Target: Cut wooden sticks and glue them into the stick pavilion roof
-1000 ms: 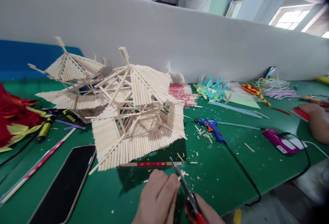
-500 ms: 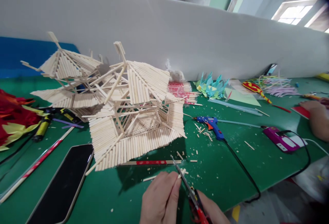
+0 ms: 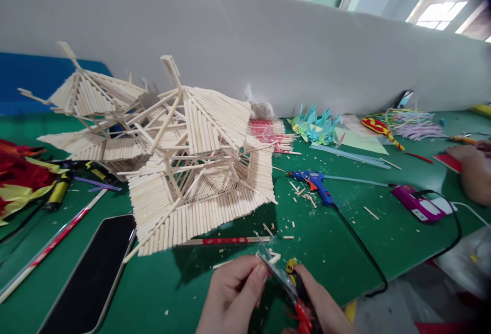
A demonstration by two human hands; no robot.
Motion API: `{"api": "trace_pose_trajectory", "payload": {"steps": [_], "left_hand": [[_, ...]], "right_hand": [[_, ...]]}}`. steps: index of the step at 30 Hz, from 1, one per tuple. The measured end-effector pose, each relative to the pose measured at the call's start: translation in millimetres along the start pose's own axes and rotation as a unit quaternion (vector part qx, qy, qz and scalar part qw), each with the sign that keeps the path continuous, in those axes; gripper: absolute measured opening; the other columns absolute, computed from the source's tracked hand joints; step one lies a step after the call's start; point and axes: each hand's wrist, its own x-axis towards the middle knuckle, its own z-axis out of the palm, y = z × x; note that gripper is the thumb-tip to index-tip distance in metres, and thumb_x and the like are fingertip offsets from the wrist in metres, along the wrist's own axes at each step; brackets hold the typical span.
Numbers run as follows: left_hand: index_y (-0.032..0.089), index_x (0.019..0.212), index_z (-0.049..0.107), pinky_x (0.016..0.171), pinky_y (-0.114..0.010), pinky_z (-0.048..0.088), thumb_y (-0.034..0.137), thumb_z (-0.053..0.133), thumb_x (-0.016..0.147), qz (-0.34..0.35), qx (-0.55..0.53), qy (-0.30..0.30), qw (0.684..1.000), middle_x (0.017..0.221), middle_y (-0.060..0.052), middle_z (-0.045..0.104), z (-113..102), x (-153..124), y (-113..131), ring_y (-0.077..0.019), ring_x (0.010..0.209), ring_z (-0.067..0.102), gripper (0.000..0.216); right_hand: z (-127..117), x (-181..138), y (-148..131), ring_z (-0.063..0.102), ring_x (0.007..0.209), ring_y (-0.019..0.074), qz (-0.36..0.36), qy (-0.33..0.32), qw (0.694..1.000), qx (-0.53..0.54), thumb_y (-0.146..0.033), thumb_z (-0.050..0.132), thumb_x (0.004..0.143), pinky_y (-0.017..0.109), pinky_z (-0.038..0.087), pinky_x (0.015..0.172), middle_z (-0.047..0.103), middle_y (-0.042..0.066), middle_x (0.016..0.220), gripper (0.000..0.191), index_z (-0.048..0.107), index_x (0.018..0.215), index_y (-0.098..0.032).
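Observation:
My left hand [image 3: 232,295] is closed in a pinch at the bottom centre, holding a thin wooden stick [image 3: 274,259] whose pale end shows past the scissor blades. My right hand [image 3: 326,306] grips a pair of scissors [image 3: 284,282] with red, black and yellow on the handles. Their metal blades point up and left, lying against my left fingertips at the stick. Just beyond stands a pagoda-like model of wooden sticks [image 3: 203,216], its roof partly covered. A stick with a red paper band [image 3: 224,241] lies between the model and my hands.
A blue glue gun [image 3: 316,184] and stick offcuts lie right of the model, its cord running to a purple power box [image 3: 414,203]. A phone [image 3: 95,277] lies left. A second stick model [image 3: 102,98] stands behind. Another person's hand [image 3: 470,168] rests far right.
My right hand and the scissor handles have shifted, showing a yellow handle part. My left hand has turned slightly, with the thumb now more in sight. The view has moved a little.

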Motion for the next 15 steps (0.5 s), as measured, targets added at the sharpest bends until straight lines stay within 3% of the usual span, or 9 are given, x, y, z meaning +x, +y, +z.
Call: {"api": "trace_pose_trajectory", "payload": {"steps": [3,7,10,15], "left_hand": [[0.015,0.053,0.057,0.043,-0.021,0.019,0.040,0.056,0.076,-0.069,-0.112,-0.048,0.990,0.048,0.006,0.034,-1,3,0,-0.0080,0.046,0.026,0.034],[0.015,0.058,0.060,0.046,-0.023,0.019,0.042,0.060,0.072,-0.109,-0.182,-0.062,0.975,0.048,0.005,0.038,-1,5,-3,-0.0085,0.046,0.028,0.031],[0.015,0.057,0.059,0.046,-0.023,0.018,0.042,0.059,0.073,-0.103,-0.169,-0.058,0.978,0.049,0.005,0.037,-1,3,-2,-0.0088,0.047,0.026,0.031],[0.017,0.050,0.047,0.044,-0.023,0.017,0.041,0.053,0.078,-0.055,-0.062,-0.057,0.995,0.050,0.006,0.030,-3,0,4,-0.0090,0.048,0.023,0.037]], "right_hand": [[-3,2,2,0.054,0.042,0.0111,0.031,0.008,0.999,0.014,-0.059,0.030,0.081,0.019,0.043,0.042,0.054,-0.001,0.045,0.050,0.059,0.067,-0.021],[-3,1,1,0.051,0.036,0.0099,0.066,0.002,0.996,0.055,-0.051,0.034,0.082,0.020,0.042,0.039,0.056,0.000,0.044,0.043,0.058,0.061,-0.022],[0,1,3,0.048,0.032,0.0095,0.061,-0.005,0.991,0.115,-0.044,0.040,0.082,0.019,0.040,0.036,0.052,-0.003,0.038,0.037,0.057,0.057,-0.022],[5,6,12,0.049,0.032,0.0113,0.079,-0.014,0.986,0.149,-0.047,0.037,0.083,0.022,0.043,0.038,0.047,-0.002,0.032,0.048,0.054,0.046,-0.022]]}}
